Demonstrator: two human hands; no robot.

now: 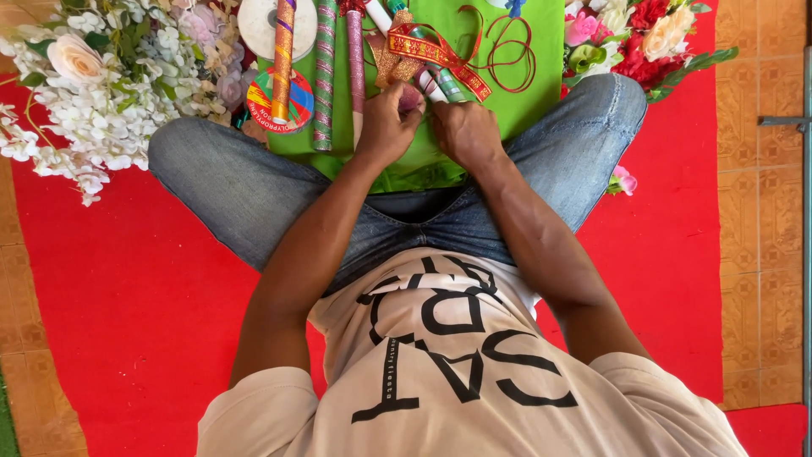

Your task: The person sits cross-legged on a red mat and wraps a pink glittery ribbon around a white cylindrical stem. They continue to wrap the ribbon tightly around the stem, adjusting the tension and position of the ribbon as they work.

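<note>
I sit cross-legged on a red mat with a green cloth (541, 51) spread in front of my knees. My left hand (387, 125) and my right hand (465, 134) meet at the cloth's near edge. Both pinch the near end of a white and green wrapped stick (433, 85). A red and gold patterned ribbon (440, 55) lies across that stick, just beyond my fingers. A thin red cord (507, 51) loops on the cloth to the right of it.
Several glitter-wrapped sticks (324, 76) and an orange one (283, 59) lie on the cloth to the left, by a round tape roll (281, 100) and a white disc (258, 25). White artificial flowers (101, 76) lie left; red and pink flowers (634, 38) right. Tiled floor (761, 211) borders the mat.
</note>
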